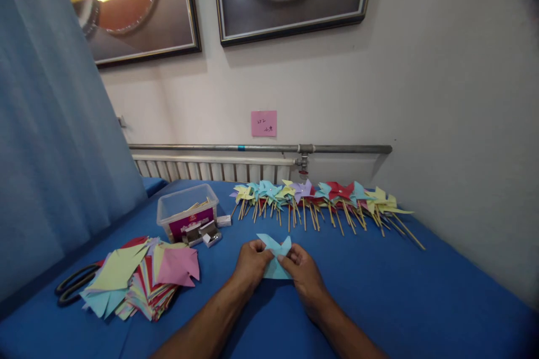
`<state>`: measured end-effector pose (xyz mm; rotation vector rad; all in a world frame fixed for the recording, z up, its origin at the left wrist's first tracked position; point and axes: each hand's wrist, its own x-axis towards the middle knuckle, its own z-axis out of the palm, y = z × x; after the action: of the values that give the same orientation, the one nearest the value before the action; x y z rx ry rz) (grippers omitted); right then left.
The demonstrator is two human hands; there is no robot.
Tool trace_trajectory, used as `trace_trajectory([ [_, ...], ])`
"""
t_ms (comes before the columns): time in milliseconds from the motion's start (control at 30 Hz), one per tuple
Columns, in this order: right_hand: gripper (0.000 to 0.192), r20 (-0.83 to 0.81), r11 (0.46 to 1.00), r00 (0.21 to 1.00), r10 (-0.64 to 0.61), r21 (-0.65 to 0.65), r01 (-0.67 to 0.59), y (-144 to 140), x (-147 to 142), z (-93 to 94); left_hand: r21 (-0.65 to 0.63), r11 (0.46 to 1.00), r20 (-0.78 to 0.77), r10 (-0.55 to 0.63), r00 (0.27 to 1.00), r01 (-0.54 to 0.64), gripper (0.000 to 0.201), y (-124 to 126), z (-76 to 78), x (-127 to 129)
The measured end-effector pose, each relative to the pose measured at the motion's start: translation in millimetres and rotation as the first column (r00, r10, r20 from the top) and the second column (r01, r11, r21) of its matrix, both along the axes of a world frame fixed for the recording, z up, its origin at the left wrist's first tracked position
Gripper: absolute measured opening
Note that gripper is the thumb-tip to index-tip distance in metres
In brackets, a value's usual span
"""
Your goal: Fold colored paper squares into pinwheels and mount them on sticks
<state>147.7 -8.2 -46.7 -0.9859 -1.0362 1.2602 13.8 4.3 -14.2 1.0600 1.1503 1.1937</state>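
Hands meet at the middle of the blue table [421,303] in the head view, both closed on one light blue paper piece [274,258]. The left hand [251,265] pinches the paper's left edge with curled fingers, and the right hand [304,272] pinches its right side, thumb on top. The paper is partly folded, with two points standing up above the fingers and its lower part lying flat on the table between the hands.

Taking that paper as the landmark: behind it, along the wall side of the table, lies a long row of finished pinwheels [320,199] in yellow, blue, purple and red, their wooden sticks pointing toward the person. Behind and to the left of the paper stands a clear plastic box [187,210] with a dark red label, and small open boxes [204,233] lie just in front of it. Well to the left of the paper is a loose stack of coloured paper squares [141,277], pink and yellow-green on top. Black scissors [73,283] lie at the far left, touching that stack's edge. A pink note [264,123] is stuck to the wall above.
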Motion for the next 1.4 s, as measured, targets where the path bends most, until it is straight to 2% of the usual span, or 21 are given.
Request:
trace_trajectory([
  [333,0.043,0.004,0.999,1.0,-0.018,-0.04,0.018,-10,0,19.1,-0.034,0.998,0.028,-0.05,0.998,0.051,0.023,-5,5.3,0],
  [600,0.041,-0.014,0.999,1.0,-0.011,-0.051,0.011,-9,0,17.8,-0.018,0.998,0.075,-0.062,0.995,0.064,0.029,-6,3.5,0],
  [800,0.034,0.026,0.999,1.0,-0.014,-0.036,0.015,-11,-1,20.6,-0.027,0.996,0.119,-0.076,0.99,0.08,0.039,-10,13.6,-1],
  [900,0.033,0.028,1.0,1.0,-0.003,-0.03,0.004,-11,-1,20.1,-0.028,0.995,0.083,-0.095,0.992,0.098,0.038,-10,14.8,-2],
  [1033,0.035,0.033,0.999,0.999,0.017,-0.033,-0.016,-9,1,17.7,-0.022,0.996,0.013,-0.086,0.996,0.086,0.031,-6,8.1,-3],
  [1167,0.03,0.045,0.999,0.998,0.044,-0.031,-0.043,-8,2,16.7,-0.028,0.997,0.0,-0.066,0.998,0.066,0.027,-3,3.4,-4],
  [1400,0.03,0.049,0.998,0.997,0.06,-0.028,-0.059,-6,2,17.7,-0.027,0.998,-0.018,-0.064,0.998,0.064,0.024,-4,6.1,-5],
])
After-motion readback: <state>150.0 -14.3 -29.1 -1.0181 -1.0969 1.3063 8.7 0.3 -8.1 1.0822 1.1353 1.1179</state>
